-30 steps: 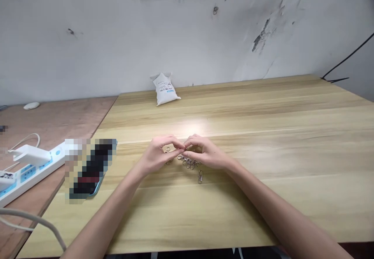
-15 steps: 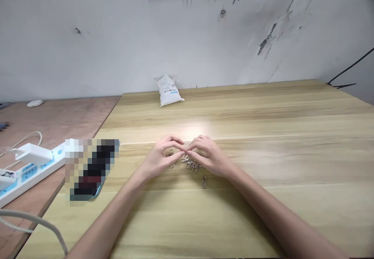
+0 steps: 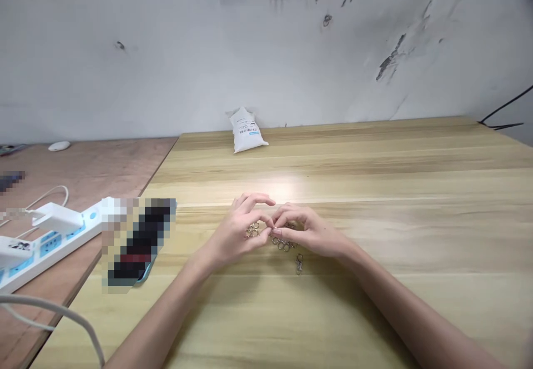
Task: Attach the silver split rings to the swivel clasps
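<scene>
My left hand (image 3: 244, 227) and my right hand (image 3: 310, 230) meet fingertip to fingertip over the table, both closed in a pinch. Whatever lies between the fingertips is tiny and mostly covered, so I cannot make it out. Partly behind my left thumb lie several metal rings (image 3: 252, 229). A cluster of silvery metal clasps (image 3: 283, 244) with round ends sits under and beside my right fingers, partly hidden by them. Nearer to me, one metal clasp (image 3: 299, 264) lies apart on the wood, touched by neither hand.
A white labelled packet (image 3: 249, 134) stands at the back by the wall. To the left are a pixelated, phone-like object (image 3: 141, 244), a white power strip (image 3: 94, 216) with chargers plugged in, and a pale cable (image 3: 79, 322). A brownish surface (image 3: 120, 160) adjoins the wooden table (image 3: 395, 202).
My hands have come lower and closer together, with the right fingers now over more of the clasp cluster. My left upper fingers have lifted away from the pinch. The whole view has shifted slightly.
</scene>
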Available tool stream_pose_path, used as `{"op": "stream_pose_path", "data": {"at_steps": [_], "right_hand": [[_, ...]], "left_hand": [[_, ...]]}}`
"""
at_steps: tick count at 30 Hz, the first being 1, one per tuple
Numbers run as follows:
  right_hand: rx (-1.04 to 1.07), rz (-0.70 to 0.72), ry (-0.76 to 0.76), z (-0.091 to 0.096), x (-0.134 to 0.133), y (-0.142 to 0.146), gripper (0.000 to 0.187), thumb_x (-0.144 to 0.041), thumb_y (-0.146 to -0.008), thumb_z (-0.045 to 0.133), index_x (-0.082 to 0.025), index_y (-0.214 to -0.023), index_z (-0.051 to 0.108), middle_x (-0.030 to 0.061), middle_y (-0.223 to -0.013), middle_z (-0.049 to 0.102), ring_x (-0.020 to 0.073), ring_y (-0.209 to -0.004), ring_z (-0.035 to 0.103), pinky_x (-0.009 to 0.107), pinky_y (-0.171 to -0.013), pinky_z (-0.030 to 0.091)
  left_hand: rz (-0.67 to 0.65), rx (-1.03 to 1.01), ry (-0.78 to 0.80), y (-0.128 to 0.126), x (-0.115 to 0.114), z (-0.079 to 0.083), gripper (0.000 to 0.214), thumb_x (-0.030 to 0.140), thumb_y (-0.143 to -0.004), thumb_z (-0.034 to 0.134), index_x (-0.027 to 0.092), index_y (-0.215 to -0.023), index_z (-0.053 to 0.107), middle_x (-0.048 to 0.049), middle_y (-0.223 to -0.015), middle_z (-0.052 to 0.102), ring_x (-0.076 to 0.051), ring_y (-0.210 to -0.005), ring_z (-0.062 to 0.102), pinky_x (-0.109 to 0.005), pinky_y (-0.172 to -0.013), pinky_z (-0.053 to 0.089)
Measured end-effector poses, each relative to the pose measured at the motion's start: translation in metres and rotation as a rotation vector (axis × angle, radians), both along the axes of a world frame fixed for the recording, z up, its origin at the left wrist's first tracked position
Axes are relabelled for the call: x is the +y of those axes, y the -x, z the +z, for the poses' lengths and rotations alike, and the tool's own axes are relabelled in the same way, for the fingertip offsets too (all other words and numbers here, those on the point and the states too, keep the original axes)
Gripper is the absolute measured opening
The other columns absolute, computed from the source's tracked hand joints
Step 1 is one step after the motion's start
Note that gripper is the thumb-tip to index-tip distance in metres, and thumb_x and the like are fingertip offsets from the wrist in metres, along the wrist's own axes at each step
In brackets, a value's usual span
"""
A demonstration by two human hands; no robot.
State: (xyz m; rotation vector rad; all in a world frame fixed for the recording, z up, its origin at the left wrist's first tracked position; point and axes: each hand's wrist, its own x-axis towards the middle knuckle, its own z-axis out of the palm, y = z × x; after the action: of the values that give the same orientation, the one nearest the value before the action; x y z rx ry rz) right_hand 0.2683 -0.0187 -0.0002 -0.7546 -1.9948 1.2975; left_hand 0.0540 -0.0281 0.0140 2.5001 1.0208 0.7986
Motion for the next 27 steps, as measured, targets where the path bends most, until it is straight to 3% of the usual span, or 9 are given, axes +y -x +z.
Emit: {"op": "stream_pose_path", "data": {"at_steps": [3,9,13,15,17,20,22,24,27], "right_hand": [[-0.145,-0.118,-0.166,-0.004,0.001,-0.003,0.018,-0.035,-0.093,0.059,-0.023,-0.084,0.070,0.0040,-0.089,0.072,0.0208,-0.094,0.060,0.041,-0.087,0.046],[-0.377,-0.402,-0.678,-0.015,-0.006,0.012,0.015,-0.026,-0.092,0.060,-0.023,-0.079,0.066,0.0024,-0.075,0.070,0.0203,-0.080,0.058,0.044,-0.092,0.038],[-0.361,-0.369,-0.942,-0.011,-0.017,0.025,0.020,-0.021,-0.093,0.057,-0.023,-0.075,0.065,0.0002,-0.075,0.071,0.0178,-0.079,0.059,0.041,-0.101,0.034],[-0.324,-0.346,-0.920,-0.008,-0.019,0.025,0.025,-0.024,-0.092,0.057,-0.023,-0.067,0.061,-0.0006,-0.073,0.070,0.0173,-0.078,0.059,0.041,-0.100,0.035],[-0.314,-0.403,-0.796,-0.007,-0.017,0.023,0.027,-0.027,-0.092,0.058,-0.023,-0.065,0.060,0.0004,-0.073,0.069,0.0181,-0.078,0.058,0.042,-0.094,0.037],[-0.292,-0.459,-0.548,-0.008,-0.012,0.018,0.012,-0.032,-0.091,0.062,-0.023,-0.084,0.066,0.0039,-0.087,0.070,0.0211,-0.086,0.059,0.042,-0.086,0.040],[-0.242,-0.396,-0.433,-0.010,-0.010,0.017,0.011,-0.033,-0.092,0.061,-0.023,-0.094,0.067,0.0054,-0.096,0.069,0.0217,-0.093,0.059,0.041,-0.086,0.041],[-0.202,-0.314,-0.373,-0.011,-0.007,0.015,0.013,-0.031,-0.095,0.057,-0.024,-0.090,0.068,0.0050,-0.098,0.069,0.0209,-0.097,0.059,0.040,-0.089,0.042],[-0.230,-0.254,-0.374,-0.010,-0.001,0.009,0.017,-0.031,-0.095,0.056,-0.024,-0.085,0.067,0.0042,-0.095,0.069,0.0207,-0.095,0.058,0.040,-0.089,0.041]], "left_hand": [[0.061,0.087,-0.069,-0.001,0.002,-0.004,0.008,0.016,-0.087,0.058,0.021,-0.085,0.064,-0.0079,-0.122,0.062,-0.025,-0.120,0.052,-0.043,-0.099,0.040],[0.156,0.212,-0.176,-0.005,0.004,-0.013,0.010,0.019,-0.090,0.056,0.019,-0.083,0.063,-0.0077,-0.118,0.065,-0.025,-0.121,0.053,-0.044,-0.106,0.034],[0.221,0.197,-0.197,0.000,0.005,-0.012,0.010,0.019,-0.091,0.055,0.020,-0.085,0.063,-0.0076,-0.120,0.064,-0.025,-0.120,0.052,-0.045,-0.105,0.033],[0.255,0.164,-0.188,0.003,0.006,-0.010,0.010,0.019,-0.092,0.055,0.020,-0.087,0.063,-0.0078,-0.122,0.063,-0.025,-0.120,0.052,-0.045,-0.102,0.035],[0.265,0.127,-0.171,0.004,0.006,-0.008,0.010,0.020,-0.093,0.055,0.021,-0.089,0.063,-0.0078,-0.123,0.062,-0.026,-0.121,0.051,-0.044,-0.099,0.037],[0.229,0.084,-0.169,0.002,0.003,-0.005,0.009,0.021,-0.093,0.054,0.021,-0.090,0.063,-0.0076,-0.124,0.061,-0.026,-0.123,0.049,-0.044,-0.101,0.036],[0.205,0.060,-0.186,0.000,0.001,-0.004,0.009,0.021,-0.094,0.054,0.021,-0.090,0.063,-0.0076,-0.124,0.061,-0.025,-0.124,0.050,-0.044,-0.104,0.034],[0.202,0.038,-0.199,-0.002,0.000,-0.003,0.009,0.021,-0.094,0.054,0.021,-0.090,0.062,-0.0074,-0.124,0.061,-0.024,-0.123,0.051,-0.044,-0.107,0.032],[0.208,0.037,-0.194,-0.002,0.000,-0.003,0.009,0.020,-0.093,0.055,0.022,-0.089,0.062,-0.0072,-0.124,0.061,-0.025,-0.123,0.051,-0.047,-0.110,0.030]]}}
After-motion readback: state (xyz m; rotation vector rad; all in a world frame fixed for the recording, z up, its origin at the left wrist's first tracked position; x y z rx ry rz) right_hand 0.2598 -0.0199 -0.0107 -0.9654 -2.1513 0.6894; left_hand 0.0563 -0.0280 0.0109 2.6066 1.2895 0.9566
